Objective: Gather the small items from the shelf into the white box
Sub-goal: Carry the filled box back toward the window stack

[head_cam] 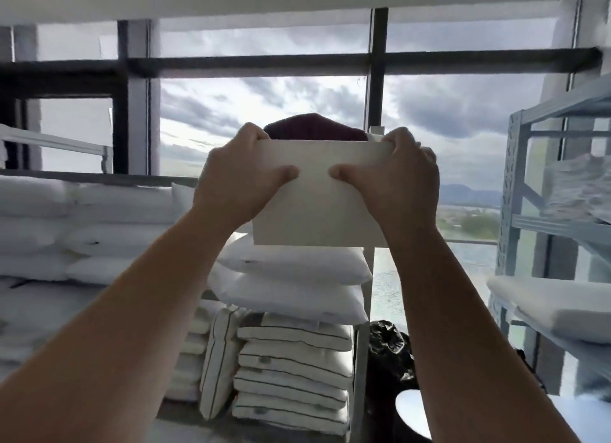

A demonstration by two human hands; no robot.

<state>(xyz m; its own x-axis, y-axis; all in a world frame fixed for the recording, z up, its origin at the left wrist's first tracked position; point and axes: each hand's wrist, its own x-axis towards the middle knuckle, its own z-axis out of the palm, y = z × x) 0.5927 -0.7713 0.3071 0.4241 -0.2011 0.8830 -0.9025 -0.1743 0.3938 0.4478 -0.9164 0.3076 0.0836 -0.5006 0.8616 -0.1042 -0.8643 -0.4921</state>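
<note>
I hold the white box point(317, 208) up in front of the window, at about head height. My left hand point(241, 178) grips its left side, fingers hooked over the top rim and thumb pressed on the near face. My right hand point(396, 181) grips the right side the same way. A dark maroon cloth item point(314, 127) bulges above the box's rim. The rest of the box's contents are hidden by its near wall.
White pillows point(291, 277) are stacked below the box and along the left point(99, 231). A light blue metal shelf point(542, 191) with folded white linen stands at the right. A black bag point(386, 350) sits on the floor. The window frame point(377, 62) is behind.
</note>
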